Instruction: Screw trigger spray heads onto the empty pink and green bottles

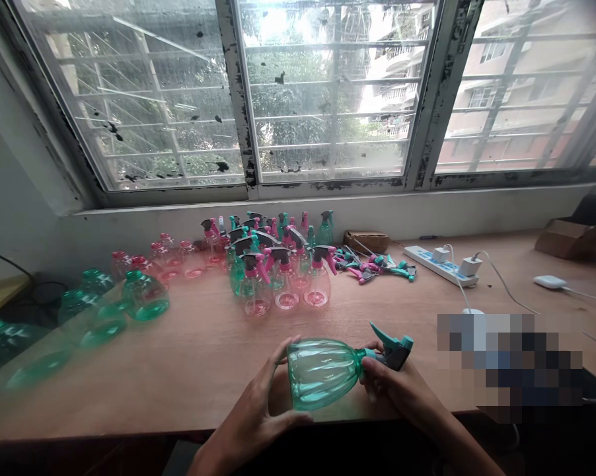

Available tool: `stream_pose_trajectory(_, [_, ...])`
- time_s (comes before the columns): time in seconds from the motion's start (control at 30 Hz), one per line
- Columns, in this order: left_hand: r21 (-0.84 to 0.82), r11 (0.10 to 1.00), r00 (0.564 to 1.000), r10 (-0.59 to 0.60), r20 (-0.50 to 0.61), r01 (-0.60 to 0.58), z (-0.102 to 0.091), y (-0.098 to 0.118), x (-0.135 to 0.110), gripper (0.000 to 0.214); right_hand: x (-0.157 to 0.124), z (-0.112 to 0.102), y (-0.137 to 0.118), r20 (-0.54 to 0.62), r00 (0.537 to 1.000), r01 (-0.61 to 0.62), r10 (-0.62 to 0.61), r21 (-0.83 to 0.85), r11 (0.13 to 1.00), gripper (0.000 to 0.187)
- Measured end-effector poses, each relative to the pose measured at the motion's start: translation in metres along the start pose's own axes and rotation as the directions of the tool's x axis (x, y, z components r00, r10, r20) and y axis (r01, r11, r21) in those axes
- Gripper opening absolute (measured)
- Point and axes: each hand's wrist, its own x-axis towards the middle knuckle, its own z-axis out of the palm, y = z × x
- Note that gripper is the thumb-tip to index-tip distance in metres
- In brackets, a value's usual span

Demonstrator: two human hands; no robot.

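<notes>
Green translucent plastic spray bottle (322,370) held sideways over wooden desk (193,357); I judge light, slick, squashy. Left hand (263,403) cups base; right hand (392,387) grips stiffer neck.

The clear green plastic spray bottle (322,373) is glossy and smooth, with faint ribs catching the light. Its teal and grey plastic trigger head (396,349) is opaque and duller. The light brown wooden table (203,370) looks matt and smooth. The clear pink plastic bottles (285,291) shine. The grey window frame (236,99) has rough, flaking paint. The white plastic power strip (439,263) is smooth.
</notes>
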Motion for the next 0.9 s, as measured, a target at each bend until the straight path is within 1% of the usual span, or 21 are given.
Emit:
stream_pose_trajectory(0.1, [0.046, 0.997, 0.998, 0.058, -0.029, -0.056, 0.001, 0.000, -0.001, 0.088, 0.000, -0.001, 0.001, 0.005, 1.000, -0.013, 0.013, 0.022, 1.000, 0.035])
stream_pose_trajectory(0.17, [0.068, 0.996, 0.997, 0.062, -0.054, -0.058, 0.003, -0.002, -0.002, 0.082, 0.000, 0.000, 0.001, 0.010, 1.000, -0.019, 0.019, 0.035, 0.999, 0.037])
stream_pose_trajectory(0.23, [0.071, 0.997, 0.998, 0.040, -0.042, -0.037, 0.003, -0.004, -0.003, 0.091, -0.001, 0.001, 0.000, 0.008, 1.000, -0.014, 0.013, 0.040, 0.999, 0.037])
stream_pose_trajectory(0.3, [0.077, 0.997, 0.999, 0.016, -0.030, -0.014, 0.002, -0.005, -0.003, 0.109, -0.001, 0.002, -0.002, 0.012, 1.000, -0.009, 0.009, 0.039, 0.999, 0.037])
stream_pose_trajectory(0.33, [0.086, 0.996, 0.999, 0.005, -0.033, -0.002, 0.002, -0.005, -0.003, 0.114, -0.002, 0.003, -0.003, 0.012, 1.000, -0.010, 0.010, 0.036, 0.999, 0.037])
stream_pose_trajectory(0.37, [0.100, 0.995, 0.999, -0.007, -0.039, 0.011, 0.001, -0.005, -0.003, 0.115, -0.002, 0.004, -0.004, 0.008, 1.000, -0.013, 0.013, 0.032, 0.999, 0.037])
stream_pose_trajectory(0.47, [0.130, 0.991, 0.999, -0.021, -0.043, 0.027, 0.000, -0.006, -0.002, 0.106, -0.002, 0.005, -0.007, -0.018, 1.000, -0.017, 0.017, 0.013, 1.000, 0.038])
stream_pose_trajectory(0.57, [0.126, 0.991, 0.998, 0.045, -0.032, -0.041, 0.001, -0.007, -0.002, 0.095, -0.001, 0.006, -0.009, -0.050, 0.998, -0.024, 0.026, 0.033, 0.999, 0.039])
stream_pose_trajectory(0.63, [0.123, 0.989, 0.996, 0.083, -0.044, -0.077, 0.002, -0.007, -0.002, 0.082, -0.001, 0.006, -0.010, -0.047, 0.998, -0.034, 0.036, 0.043, 0.999, 0.039])
stream_pose_trajectory(0.67, [0.119, 0.990, 0.995, 0.084, -0.049, -0.078, 0.002, -0.007, -0.002, 0.080, -0.001, 0.006, -0.010, -0.038, 0.999, -0.037, 0.039, 0.039, 0.999, 0.039])
stream_pose_trajectory(0.7, [0.111, 0.991, 0.996, 0.076, -0.047, -0.070, 0.003, -0.007, -0.003, 0.082, -0.001, 0.007, -0.010, -0.026, 0.999, -0.039, 0.040, 0.032, 0.999, 0.039])
stream_pose_trajectory(0.8, [0.078, 0.997, 0.999, 0.016, -0.034, -0.013, 0.003, -0.006, -0.003, 0.110, -0.001, 0.006, -0.010, -0.010, 0.999, -0.039, 0.039, 0.010, 0.999, 0.038])
stream_pose_trajectory(0.83, [0.074, 0.997, 0.999, -0.005, -0.035, 0.007, 0.002, -0.005, -0.003, 0.116, -0.001, 0.006, -0.010, -0.005, 0.999, -0.037, 0.037, 0.006, 0.999, 0.038])
stream_pose_trajectory(0.87, [0.075, 0.997, 0.999, -0.022, -0.040, 0.025, 0.002, -0.005, -0.003, 0.117, -0.001, 0.006, -0.010, 0.004, 0.999, -0.034, 0.034, 0.002, 0.999, 0.038])
stream_pose_trajectory(0.9, [0.081, 0.996, 0.999, -0.033, -0.043, 0.036, 0.001, -0.004, -0.003, 0.113, -0.001, 0.005, -0.010, 0.017, 0.999, -0.031, 0.031, -0.003, 1.000, 0.038])
